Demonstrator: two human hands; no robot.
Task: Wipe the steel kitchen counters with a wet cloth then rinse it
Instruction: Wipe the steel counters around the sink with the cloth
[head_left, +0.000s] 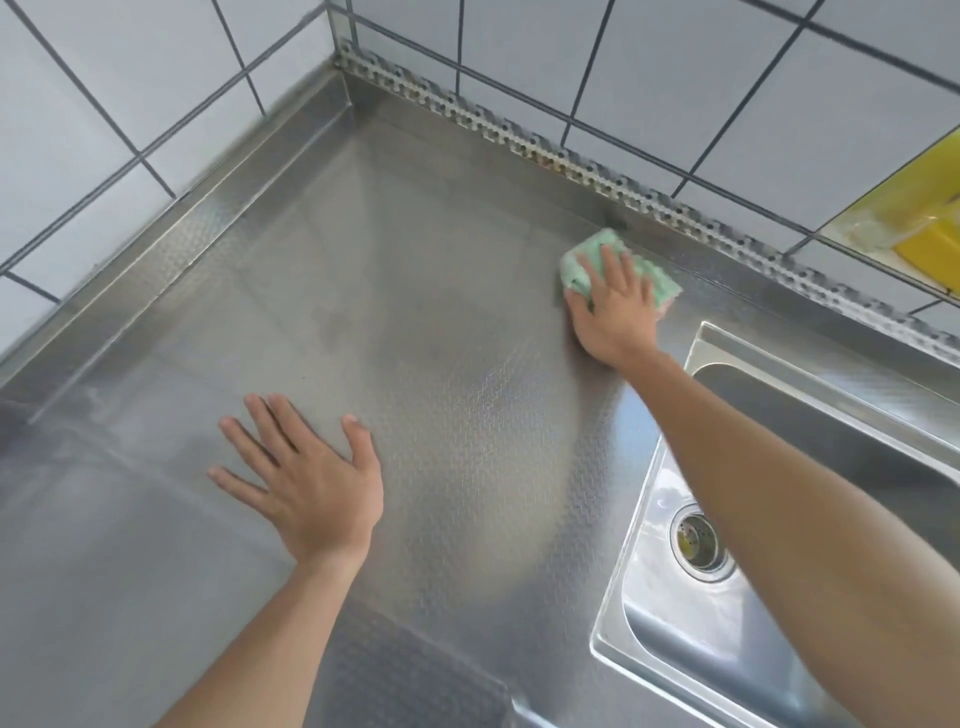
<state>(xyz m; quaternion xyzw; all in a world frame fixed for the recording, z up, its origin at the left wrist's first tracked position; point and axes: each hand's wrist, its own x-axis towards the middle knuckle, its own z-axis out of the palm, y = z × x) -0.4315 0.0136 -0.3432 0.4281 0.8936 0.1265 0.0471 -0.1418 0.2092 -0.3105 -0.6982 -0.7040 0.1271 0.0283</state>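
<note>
textured steel counter (415, 312), green cloth (618, 270) lying on it

**Both arms extended, hands flat**

The left hand (306, 483) is laid palm down, its fingers straight and spread, the thumb held out to the right. The left forearm is bare and is seen rising from the lower edge. The right arm is stretched further forward, bare to the wrist. The right hand (610, 306) is pressed flat on the cloth (613, 260), fingers straight and slightly parted.

The cloth (618, 270) lies on the counter (415, 291) (sink (691, 613) to its right).
</note>
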